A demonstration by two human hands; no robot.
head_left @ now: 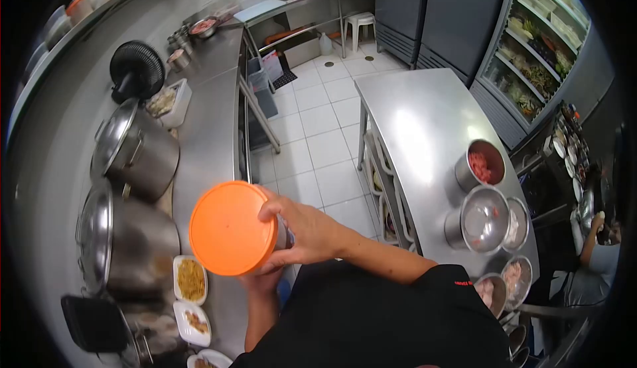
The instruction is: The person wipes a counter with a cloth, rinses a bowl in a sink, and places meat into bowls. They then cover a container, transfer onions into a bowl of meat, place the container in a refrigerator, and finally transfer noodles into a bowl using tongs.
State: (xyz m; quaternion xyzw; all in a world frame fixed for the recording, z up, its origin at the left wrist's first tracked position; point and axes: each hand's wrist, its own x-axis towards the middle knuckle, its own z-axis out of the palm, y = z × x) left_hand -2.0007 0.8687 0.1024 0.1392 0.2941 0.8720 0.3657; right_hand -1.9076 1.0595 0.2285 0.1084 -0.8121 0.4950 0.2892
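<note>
A round container with an orange lid (232, 227) is held at the centre-left of the frame, above the gap between the left counter and the tiled floor. Only the lid's flat top is shown; the container's body is almost wholly hidden behind it, with a sliver seen at its right edge. The right hand (308, 230) is wrapped round that right side, the thumb hooked over the lid's rim and the other fingers curled against the body. The left hand (261, 280) is placed beneath the container and is largely covered by the lid; its fingers appear to be closed on the base, though this cannot be made out clearly.

To the left of the lid, the steel counter (206, 142) is crowded along its far side by two large lidded stockpots (133, 149), with small white dishes of food (190, 280) close to its near edge at the lower left. A strip of bare steel is left along the counter's edge higher up. To the right, a steel island table (418, 122) is seen, bare over its upper part, with metal bowls (484, 219) set along its lower right edge. Between counter and island an aisle of white floor tiles (318, 129) is left open. A glass-fronted fridge (537, 43) is cut off at the upper right, and another person's arm (590, 239) is seen at the right edge.
</note>
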